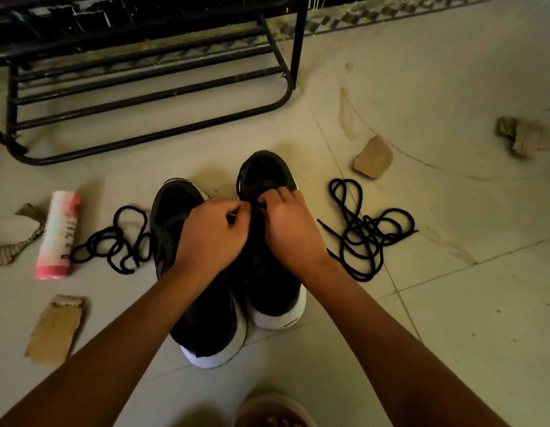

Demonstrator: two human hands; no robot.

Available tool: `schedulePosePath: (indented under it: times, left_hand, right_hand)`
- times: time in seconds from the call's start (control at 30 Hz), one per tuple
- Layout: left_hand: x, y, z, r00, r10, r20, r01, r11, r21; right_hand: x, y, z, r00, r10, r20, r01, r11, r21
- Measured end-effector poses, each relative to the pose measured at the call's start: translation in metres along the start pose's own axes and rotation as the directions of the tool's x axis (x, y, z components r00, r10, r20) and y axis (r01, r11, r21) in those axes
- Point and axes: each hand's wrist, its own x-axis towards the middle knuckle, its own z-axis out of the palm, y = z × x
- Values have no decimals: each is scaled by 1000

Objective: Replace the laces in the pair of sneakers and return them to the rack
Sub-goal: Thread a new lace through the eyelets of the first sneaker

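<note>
Black metal rack: stands on the tiled floor behind the shoes, at upper left. Pink-and-white cylindrical can: lies on its side at far left. Loose black cord lace: heaped just beside the left black sneaker with white sole. Left hand: fingers curled, pinching a thin black lace end over the right black sneaker. Right hand: fingers curled, pinching the same lace. Second loose black lace: heaped on the floor to the right of the pair.
</note>
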Motion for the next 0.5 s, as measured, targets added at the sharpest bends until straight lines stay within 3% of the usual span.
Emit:
schedulePosePath:
  times: [0.13, 0.27, 0.37, 0.43, 0.47, 0.5]
  left_hand:
    - [10, -9, 0, 1000, -3, 16, 4, 1000, -24]
    - [13, -11, 3, 1000, 19, -18, -19, 1000, -4]
    - [15, -14, 11, 998, -23, -62, 22, 1000, -13]
    - [19, -18, 12, 966, -238, -104, 205, 944, -260]
    - [24, -16, 6, 924, -371, -87, 286, 825, -487]
    - [31, -14, -1, 870, -492, -35, 333, 639, -694]
  right_hand:
    - [2, 4, 7, 994, 93, -55, -75, 959, 275]
    - [-2, 7, 7, 963, 264, -53, -172, 756, 632]
    - [-4, 9, 11, 952, 298, -69, -167, 696, 699]
    - [-7, 10, 13, 954, 285, -93, -141, 702, 698]
    - [-7, 10, 13, 955, 280, -100, -134, 704, 697]
    - [-8, 12, 14, 956, 276, -101, -131, 709, 693]
